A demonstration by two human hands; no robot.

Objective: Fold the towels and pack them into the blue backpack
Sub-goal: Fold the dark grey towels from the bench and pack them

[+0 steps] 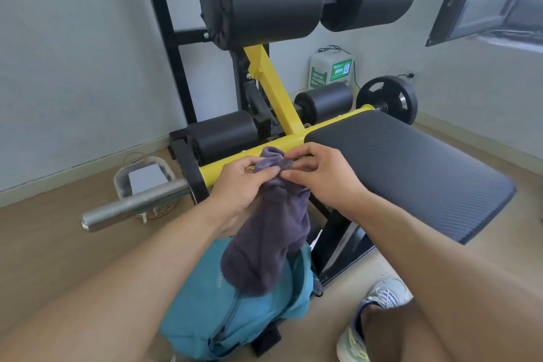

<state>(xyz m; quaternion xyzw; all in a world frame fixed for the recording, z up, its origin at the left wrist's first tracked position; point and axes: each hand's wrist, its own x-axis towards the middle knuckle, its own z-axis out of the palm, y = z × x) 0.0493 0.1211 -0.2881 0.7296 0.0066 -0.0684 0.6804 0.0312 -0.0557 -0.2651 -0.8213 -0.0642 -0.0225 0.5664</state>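
A purple-grey towel [270, 238] hangs bunched in the air in front of me. My left hand [238, 185] grips its upper part from the left, and my right hand [320, 173] pinches the top edge from the right. The towel's lower end dangles over the blue backpack [235, 311], which lies on the wooden floor below my arms. I cannot tell whether the towel's tip touches the backpack. The backpack's zip runs along its left side; its inside is hidden.
A yellow and black gym bench with a black pad [411, 167] stands right behind the towel. A steel bar [132, 209] sticks out to the left. A basket [147, 185] sits on the floor at left. My shoe [367, 320] is at lower right.
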